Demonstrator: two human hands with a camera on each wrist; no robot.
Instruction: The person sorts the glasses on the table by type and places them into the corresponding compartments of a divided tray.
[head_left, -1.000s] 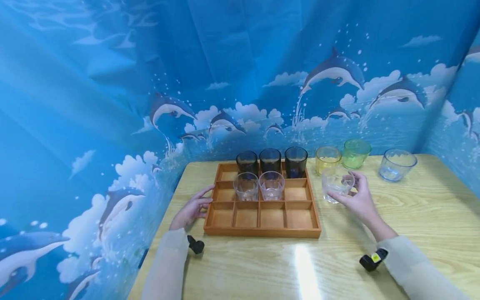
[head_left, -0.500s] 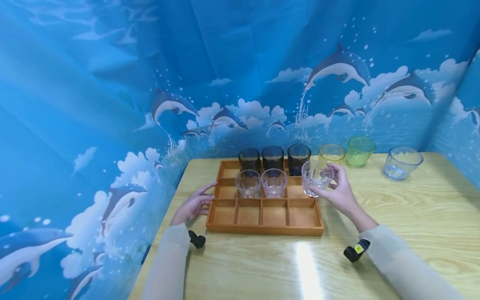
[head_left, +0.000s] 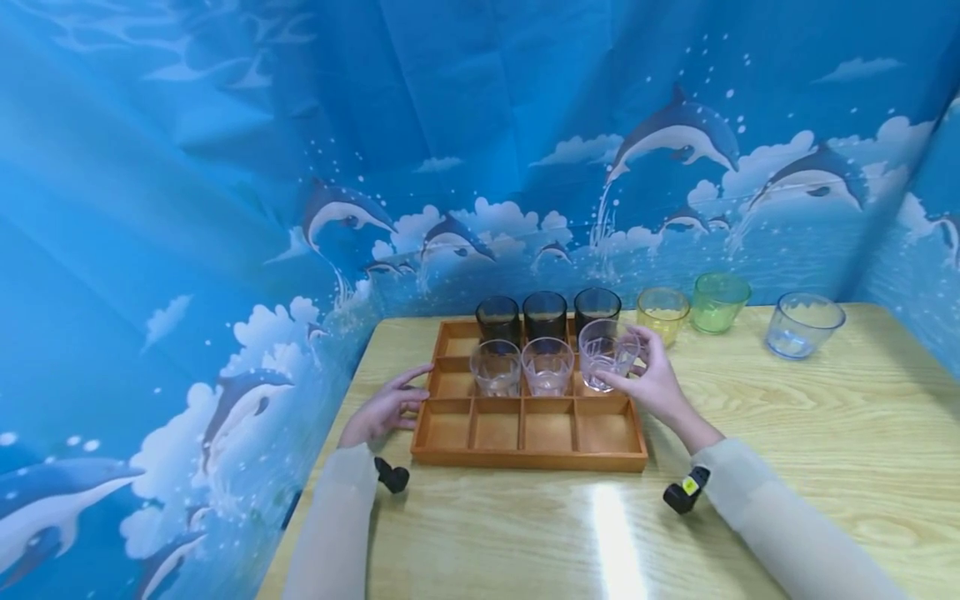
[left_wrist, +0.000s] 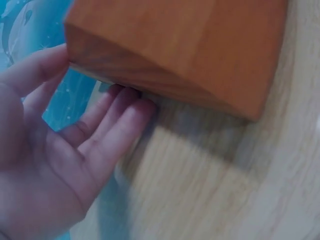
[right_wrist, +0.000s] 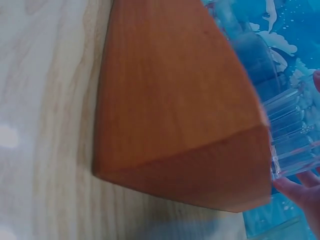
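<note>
My right hand (head_left: 656, 385) holds a clear glass tumbler (head_left: 604, 357) at the rightmost compartment of the tray's middle row. Whether its base rests on the compartment floor, I cannot tell. Two more clear tumblers, one on the left (head_left: 495, 369) and one nearer (head_left: 548, 369), stand to its left in the same row. Fingers of my left hand (head_left: 381, 412) touch the left side of the wooden divided tray (head_left: 525, 459); in the left wrist view they lie against its side wall (left_wrist: 150, 75). Part of the held tumbler (right_wrist: 292, 135) shows beyond the tray's corner in the right wrist view.
Three dark glasses (head_left: 545, 315) stand in the back row. Right of the tray are a yellow glass (head_left: 663, 317), a green glass (head_left: 720, 303) and a blue glass (head_left: 805, 325). A dolphin-print curtain (head_left: 480, 167) hangs behind the wooden table (head_left: 525, 533).
My right hand has carried the clear tumbler leftward from beside the tray to the right end of its middle row. The left hand has stayed at the tray's left side.
</note>
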